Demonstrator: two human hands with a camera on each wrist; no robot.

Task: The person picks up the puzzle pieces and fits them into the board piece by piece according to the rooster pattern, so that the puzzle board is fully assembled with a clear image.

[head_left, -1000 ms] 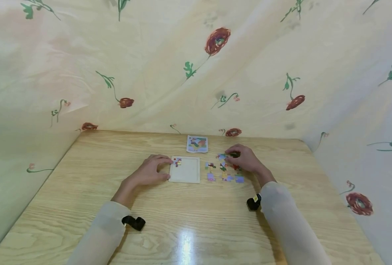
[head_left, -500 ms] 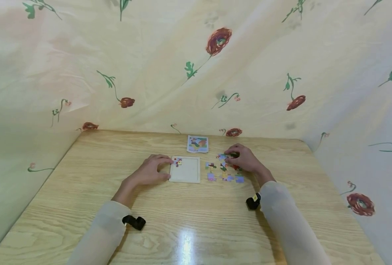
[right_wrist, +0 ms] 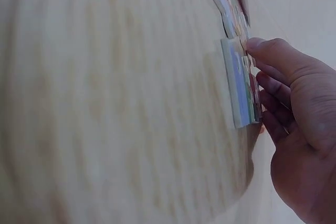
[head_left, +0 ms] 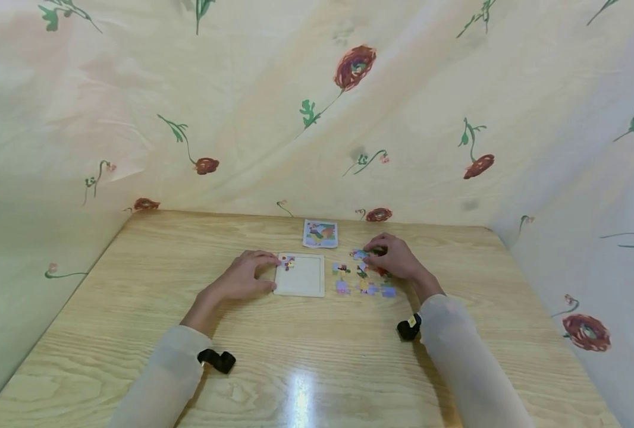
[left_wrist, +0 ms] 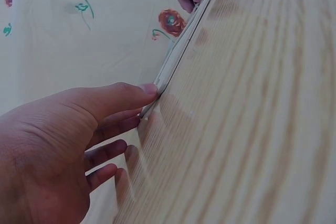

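My left hand [head_left: 246, 274] holds the left side of a white square puzzle tray [head_left: 303, 281], thumb at its near corner and forefinger at its far corner. A colourful puzzle piece [head_left: 288, 262] lies in the tray's far left corner. In the left wrist view, the thumb [left_wrist: 142, 94] presses the tray's edge. To the right, my right hand [head_left: 394, 257] reaches over the loose puzzle pieces, its thumb and forefinger around a blue puzzle piece [head_left: 358, 254] in the far row. The right wrist view has the thumb [right_wrist: 268, 51] right at the pieces; the curled fingers partly hide others.
Several loose pieces lie in rows right of the tray, among them a lilac piece [head_left: 388, 290] and a multicoloured piece [head_left: 341, 269]. Behind the tray lies a square picture card [head_left: 320, 233]. Flowered cloth [head_left: 253, 119] surrounds the wooden table [head_left: 274, 345] at its back and sides.
Both hands keep practically the same place and pose. The tray and the loose pieces stay put; the view shifts only very slightly.
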